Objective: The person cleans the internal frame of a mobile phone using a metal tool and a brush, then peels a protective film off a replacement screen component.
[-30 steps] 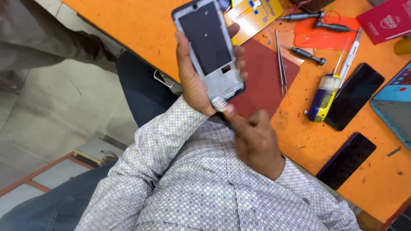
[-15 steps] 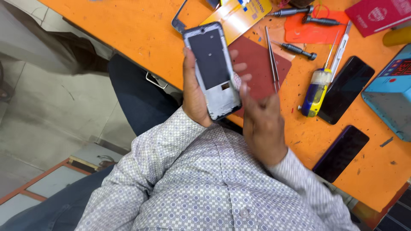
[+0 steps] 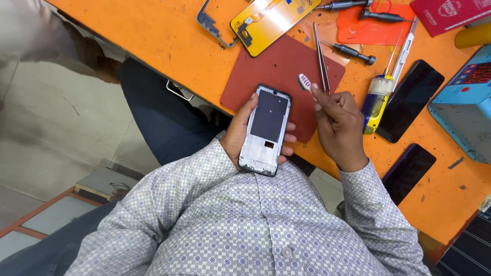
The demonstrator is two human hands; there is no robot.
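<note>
My left hand [image 3: 244,134] grips an opened phone frame [image 3: 266,129] with a dark inner plate, held face up just above my lap at the near edge of the orange table [image 3: 143,36]. My right hand [image 3: 340,128] hovers to its right over a dark red mat [image 3: 284,69], its fingertips pinching a small white and pink piece [image 3: 305,81]. Long metal tweezers [image 3: 320,57] lie on the mat right beside those fingertips.
A yellow phone screen part [image 3: 271,18] and a loose metal frame [image 3: 209,23] lie at the far side. Screwdrivers [image 3: 353,51] and a yellow-blue tube [image 3: 376,102] sit right of the mat. Two dark phones [image 3: 411,99] [image 3: 409,168] and a blue box [image 3: 465,107] lie further right.
The phone frame came down from in front of the camera toward my lap. My right hand left its lower end and moved up right over the mat, now pinching a small piece.
</note>
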